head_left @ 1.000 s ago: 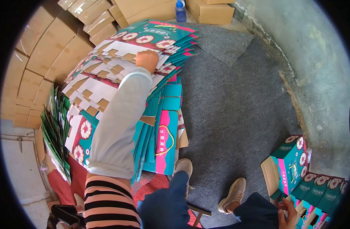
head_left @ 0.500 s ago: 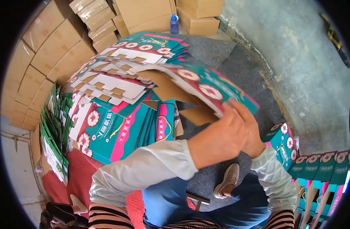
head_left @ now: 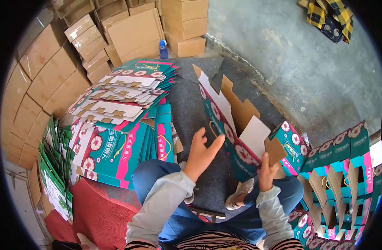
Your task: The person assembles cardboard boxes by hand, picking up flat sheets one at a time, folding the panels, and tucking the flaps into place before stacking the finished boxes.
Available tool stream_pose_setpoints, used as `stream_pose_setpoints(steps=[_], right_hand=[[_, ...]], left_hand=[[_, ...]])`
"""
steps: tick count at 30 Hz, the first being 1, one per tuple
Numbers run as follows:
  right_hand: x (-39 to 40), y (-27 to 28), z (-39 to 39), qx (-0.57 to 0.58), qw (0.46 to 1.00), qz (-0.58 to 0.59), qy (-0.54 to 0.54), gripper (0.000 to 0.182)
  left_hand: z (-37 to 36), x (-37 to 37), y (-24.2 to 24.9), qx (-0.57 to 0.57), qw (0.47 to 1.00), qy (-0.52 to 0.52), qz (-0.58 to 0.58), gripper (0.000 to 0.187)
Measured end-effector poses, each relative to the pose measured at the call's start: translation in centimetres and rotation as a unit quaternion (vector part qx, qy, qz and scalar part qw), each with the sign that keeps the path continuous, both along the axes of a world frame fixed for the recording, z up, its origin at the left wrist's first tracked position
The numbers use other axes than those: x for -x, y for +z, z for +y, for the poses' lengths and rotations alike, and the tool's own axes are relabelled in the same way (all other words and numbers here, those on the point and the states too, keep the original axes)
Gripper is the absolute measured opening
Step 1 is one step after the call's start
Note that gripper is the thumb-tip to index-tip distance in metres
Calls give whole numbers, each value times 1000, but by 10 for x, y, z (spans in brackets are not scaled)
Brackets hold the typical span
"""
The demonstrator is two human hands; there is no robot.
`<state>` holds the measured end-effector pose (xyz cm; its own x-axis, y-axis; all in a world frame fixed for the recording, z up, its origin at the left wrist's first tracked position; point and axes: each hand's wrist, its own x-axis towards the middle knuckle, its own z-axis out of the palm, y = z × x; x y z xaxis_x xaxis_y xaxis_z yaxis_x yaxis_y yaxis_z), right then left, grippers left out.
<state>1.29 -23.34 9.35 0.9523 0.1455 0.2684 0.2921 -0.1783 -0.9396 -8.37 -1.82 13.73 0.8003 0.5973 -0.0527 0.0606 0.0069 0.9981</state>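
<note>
A teal carton (head_left: 218, 114) with pink bands and flower pictures stands opened out in front of me, tilted. Its brown inside and its raised white and brown flaps show at the top. My right hand (head_left: 267, 171) grips the carton's near right corner, thumb up against a brown flap. Beside the carton's left face is my left hand (head_left: 202, 153), open, with thumb and fingers spread and nothing in them. Whether its fingertips touch the printed side is hard to tell.
Flat folded cartons (head_left: 107, 150) lie in a large pile at left, next to green folded sheets (head_left: 53, 166). Opened teal cartons (head_left: 337, 175) are stacked at right. Brown boxes (head_left: 49, 79) line the back left, and a blue bottle (head_left: 163, 50) stands near them.
The carton has gone from a flattened, blurred piece in both hands to an opened-out box standing lower down. My left hand has let go and moved left. The view has shifted.
</note>
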Motion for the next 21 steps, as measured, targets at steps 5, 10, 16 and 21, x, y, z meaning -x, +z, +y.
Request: stream_pose_setpoints(steps=[5,10,16,21], right_hand=[[82,-52,-24,-28,1000,3,9,36],[113,-34,-64,41,962,16,269,64],[44,73,-54,75,944,111,303,62],[-14,53,28,376,876,57,297,69]], left_hand=[[-13,-48,-45,-120,989,72,54,80],[-18,-29,-66,-133,991,0,32,66],[-36,-19,-85,-191,981,0,38,66],[-46,-17,-82,-224,971,-6,81,69]])
